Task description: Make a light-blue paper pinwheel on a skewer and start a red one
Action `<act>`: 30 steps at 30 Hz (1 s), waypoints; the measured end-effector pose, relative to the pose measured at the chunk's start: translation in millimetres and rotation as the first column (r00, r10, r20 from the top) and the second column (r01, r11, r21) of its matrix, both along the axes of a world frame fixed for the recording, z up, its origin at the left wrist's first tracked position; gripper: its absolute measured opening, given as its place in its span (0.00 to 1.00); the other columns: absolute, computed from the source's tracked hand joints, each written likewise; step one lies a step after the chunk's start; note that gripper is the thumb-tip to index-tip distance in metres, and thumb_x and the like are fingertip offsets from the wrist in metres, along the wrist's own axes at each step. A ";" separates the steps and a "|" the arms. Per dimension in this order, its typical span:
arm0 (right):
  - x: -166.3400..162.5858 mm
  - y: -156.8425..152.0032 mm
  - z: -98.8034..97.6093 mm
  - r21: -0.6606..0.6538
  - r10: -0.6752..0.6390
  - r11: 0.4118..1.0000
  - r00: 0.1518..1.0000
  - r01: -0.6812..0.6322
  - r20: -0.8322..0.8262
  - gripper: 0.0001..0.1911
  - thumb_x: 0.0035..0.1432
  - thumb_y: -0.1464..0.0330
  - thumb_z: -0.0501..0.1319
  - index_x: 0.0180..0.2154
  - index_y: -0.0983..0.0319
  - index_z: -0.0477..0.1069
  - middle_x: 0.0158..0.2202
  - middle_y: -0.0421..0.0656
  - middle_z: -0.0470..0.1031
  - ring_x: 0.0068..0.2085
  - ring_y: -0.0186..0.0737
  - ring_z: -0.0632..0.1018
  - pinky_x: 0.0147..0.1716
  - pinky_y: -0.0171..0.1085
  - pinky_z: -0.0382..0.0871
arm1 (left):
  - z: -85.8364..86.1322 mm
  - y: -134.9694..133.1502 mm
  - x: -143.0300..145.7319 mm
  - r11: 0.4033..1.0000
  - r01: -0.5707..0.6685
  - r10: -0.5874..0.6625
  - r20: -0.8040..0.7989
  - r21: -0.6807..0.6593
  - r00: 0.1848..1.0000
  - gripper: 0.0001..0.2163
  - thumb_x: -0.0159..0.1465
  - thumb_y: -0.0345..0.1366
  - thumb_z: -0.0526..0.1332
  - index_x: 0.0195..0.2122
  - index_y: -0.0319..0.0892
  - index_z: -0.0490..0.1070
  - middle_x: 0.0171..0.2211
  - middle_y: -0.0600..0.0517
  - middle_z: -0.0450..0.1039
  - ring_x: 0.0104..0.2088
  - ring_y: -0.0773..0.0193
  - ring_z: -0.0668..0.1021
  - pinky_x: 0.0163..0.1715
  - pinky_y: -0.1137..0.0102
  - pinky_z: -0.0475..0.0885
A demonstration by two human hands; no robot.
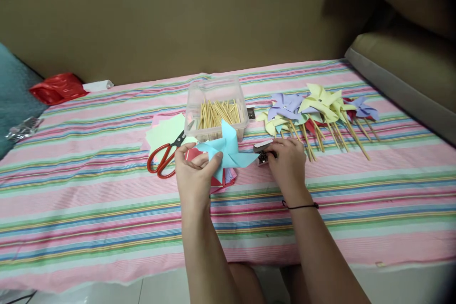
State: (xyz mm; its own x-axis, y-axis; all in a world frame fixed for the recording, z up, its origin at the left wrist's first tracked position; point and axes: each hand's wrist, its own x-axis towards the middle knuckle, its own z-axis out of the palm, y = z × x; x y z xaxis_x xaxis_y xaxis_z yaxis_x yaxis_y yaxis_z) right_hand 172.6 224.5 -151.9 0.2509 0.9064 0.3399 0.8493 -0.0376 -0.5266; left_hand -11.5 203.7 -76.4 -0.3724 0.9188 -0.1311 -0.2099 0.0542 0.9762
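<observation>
My left hand [194,166] pinches a light blue paper pinwheel [231,152] between thumb and fingers, in front of the clear bin. My right hand [288,161] is closed at a small box [262,157] with a raised flap and small dark pieces inside; its fingertips are partly hidden. One blade of the pinwheel points towards this box. Below the pinwheel lies a stack of red, pink and purple paper [224,181], partly covered by my left hand. Red-handled scissors [167,154] rest left of my left hand, on pale green and pink paper sheets [160,134].
A clear plastic bin [213,86] holds many thin wooden sticks [221,114]. Several pinwheels on sticks [320,104] lie in a pile at the right. A red plastic bag [59,88] sits far left on the striped cloth [107,190]. A cushioned seat [406,71] borders the right.
</observation>
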 end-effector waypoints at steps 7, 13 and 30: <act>-3.2 0.5 0.2 -0.020 -0.013 1.000 1.000 0.013 0.023 0.12 0.54 0.77 0.58 0.27 0.61 0.78 0.44 0.48 0.79 0.55 0.59 0.65 0.51 0.56 0.61 | -1.7 -0.9 -1.7 0.999 0.047 -0.047 -0.007 0.017 0.999 0.27 0.48 0.31 0.72 0.44 0.46 0.57 0.24 0.56 0.78 0.23 0.65 0.79 0.28 0.72 0.73; -4.2 1.2 -1.7 -0.054 -0.022 0.998 0.999 0.024 0.031 0.10 0.56 0.75 0.59 0.26 0.62 0.77 0.46 0.47 0.78 0.57 0.62 0.62 0.52 0.57 0.59 | -2.0 -1.9 -1.8 0.998 0.058 -0.058 -0.004 0.017 0.998 0.26 0.48 0.31 0.71 0.43 0.46 0.57 0.23 0.56 0.77 0.23 0.65 0.79 0.28 0.72 0.73; -1.6 1.2 -6.1 0.066 0.006 0.998 1.000 -0.007 0.015 0.09 0.56 0.75 0.57 0.25 0.61 0.72 0.47 0.48 0.76 0.57 0.57 0.63 0.56 0.54 0.56 | -2.6 1.3 1.9 0.997 0.070 -0.069 -0.011 0.030 0.998 0.28 0.47 0.31 0.72 0.44 0.44 0.57 0.22 0.57 0.77 0.22 0.67 0.78 0.28 0.72 0.73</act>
State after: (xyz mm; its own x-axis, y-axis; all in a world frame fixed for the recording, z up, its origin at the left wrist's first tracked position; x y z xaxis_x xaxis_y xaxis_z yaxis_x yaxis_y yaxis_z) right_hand 171.0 225.7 -158.0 0.2397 0.8835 0.4025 0.8570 0.0023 -0.5153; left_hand -9.6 205.1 -79.0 -0.3086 0.9460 -0.0990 -0.1968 0.0384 0.9797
